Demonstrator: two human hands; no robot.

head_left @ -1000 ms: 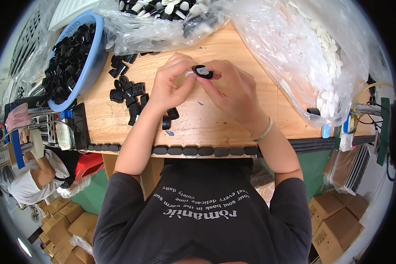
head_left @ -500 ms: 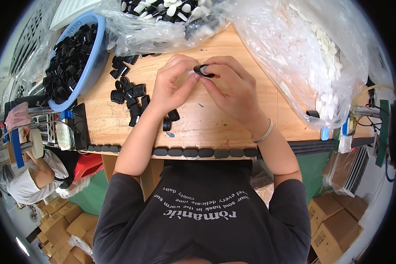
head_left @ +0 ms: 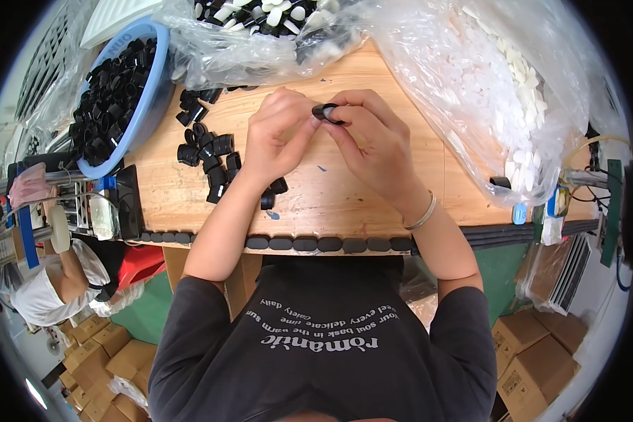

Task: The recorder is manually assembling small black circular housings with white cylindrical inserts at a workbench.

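Left hand (head_left: 278, 137) and right hand (head_left: 373, 144) together over the middle of the wooden table (head_left: 344, 197), fingertips pinched narrowly on one small black cap (head_left: 325, 112) held between them, just above the tabletop. Loose black caps (head_left: 207, 158) scattered to the left, near the left wrist. Blue basin (head_left: 144, 84) full of caps at far left. Clear bag of white parts (head_left: 499, 91) at right.
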